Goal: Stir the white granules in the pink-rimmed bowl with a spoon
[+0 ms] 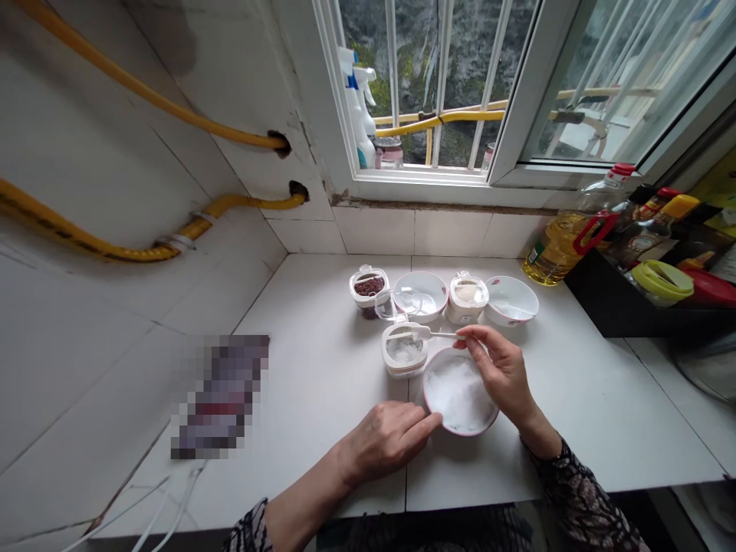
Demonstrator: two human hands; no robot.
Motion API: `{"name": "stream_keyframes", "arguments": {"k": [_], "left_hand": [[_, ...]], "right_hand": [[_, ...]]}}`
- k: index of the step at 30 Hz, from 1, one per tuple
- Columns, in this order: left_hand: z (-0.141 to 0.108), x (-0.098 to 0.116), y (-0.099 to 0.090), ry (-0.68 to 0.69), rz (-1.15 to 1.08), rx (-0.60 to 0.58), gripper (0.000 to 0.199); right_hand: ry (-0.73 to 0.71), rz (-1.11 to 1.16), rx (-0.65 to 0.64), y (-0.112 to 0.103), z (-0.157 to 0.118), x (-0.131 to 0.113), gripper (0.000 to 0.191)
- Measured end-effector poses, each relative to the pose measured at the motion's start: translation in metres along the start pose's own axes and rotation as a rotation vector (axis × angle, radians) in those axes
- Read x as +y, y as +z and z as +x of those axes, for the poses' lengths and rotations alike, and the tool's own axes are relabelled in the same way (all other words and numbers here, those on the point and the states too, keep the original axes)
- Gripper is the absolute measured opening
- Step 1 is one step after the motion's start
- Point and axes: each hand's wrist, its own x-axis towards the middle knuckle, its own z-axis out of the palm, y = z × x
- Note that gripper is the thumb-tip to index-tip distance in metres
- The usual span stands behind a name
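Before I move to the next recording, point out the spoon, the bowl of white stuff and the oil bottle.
Spoon (444,334): head view, on the handle.
Bowl of white stuff (470,435): head view, on the near rim.
Oil bottle (550,245): head view, on the body.

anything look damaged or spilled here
Yes: on the wall, the strip under the window looks chipped and brown, and the holes around the yellow pipes are ragged. No spill stands out near the bowl or spoon, though white grains would hardly show on the white counter.
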Motion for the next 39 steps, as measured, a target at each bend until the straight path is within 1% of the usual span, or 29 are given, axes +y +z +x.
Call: {"name": "stream_keyframes", "arguments": {"k": [3, 4, 5, 6, 8, 11, 14, 17, 20, 22, 23, 25, 29, 32, 35, 39], "left_hand": [[0.0, 0.0, 0.0, -0.001, -0.003, -0.005, 0.022], [0.0, 0.0, 0.0, -0.002, -0.002, -0.008, 0.022], [0.0, 0.0, 0.0, -0.004, -0.002, -0.012, 0.022], [0.0, 0.0, 0.0, -0.006, -0.002, -0.015, 0.022], [-0.001, 0.0, 0.0, -0.011, -0.009, -0.017, 0.022], [-0.002, 0.0, 0.001, -0.018, -0.021, -0.026, 0.02], [-0.001, 0.0, 0.0, -0.016, -0.016, -0.028, 0.021], [0.0, 0.0, -0.001, -0.004, -0.012, -0.011, 0.021], [-0.001, 0.0, 0.0, -0.002, -0.005, -0.013, 0.021], [-0.002, 0.0, 0.001, -0.008, -0.001, -0.022, 0.021], [-0.002, 0.0, 0.001, -0.009, -0.001, -0.023, 0.021], [-0.002, 0.0, 0.001, -0.007, -0.003, -0.021, 0.021], [-0.001, 0.0, 0.0, -0.004, -0.002, -0.019, 0.021], [-0.001, 0.0, -0.001, -0.001, -0.002, -0.017, 0.022], [0.0, 0.0, -0.001, -0.003, -0.005, -0.018, 0.022], [-0.001, 0.0, 0.0, -0.001, -0.001, -0.015, 0.022]], "right_hand": [[-0.37, -0.223, -0.1, 0.005, 0.0, 0.002, 0.024], [-0.468, -0.283, -0.135, 0.006, 0.0, 0.002, 0.028], [-0.535, -0.322, -0.155, 0.006, 0.001, 0.002, 0.029], [-0.564, -0.338, -0.157, 0.005, 0.002, 0.002, 0.031], [-0.545, -0.316, -0.104, 0.001, 0.002, 0.0, 0.031], [-0.435, -0.265, 0.007, -0.009, 0.001, -0.003, 0.024], [-0.352, -0.319, 0.059, -0.016, 0.0, -0.002, 0.019], [-0.343, -0.428, 0.017, -0.016, 0.0, 0.004, 0.02], [-0.342, -0.467, -0.12, -0.01, 0.0, 0.008, 0.02], [-0.314, -0.45, -0.211, -0.006, -0.001, 0.009, 0.021], [-0.289, -0.437, -0.234, -0.005, -0.002, 0.008, 0.022], [-0.218, -0.411, -0.226, -0.005, -0.003, 0.008, 0.022], [-0.03, -0.331, -0.149, -0.01, -0.002, 0.006, 0.022], [0.061, -0.288, -0.139, -0.012, -0.001, 0.005, 0.022], [0.08, -0.299, -0.12, -0.012, -0.001, 0.006, 0.022], [0.016, -0.392, -0.072, -0.011, -0.001, 0.011, 0.022]]}}
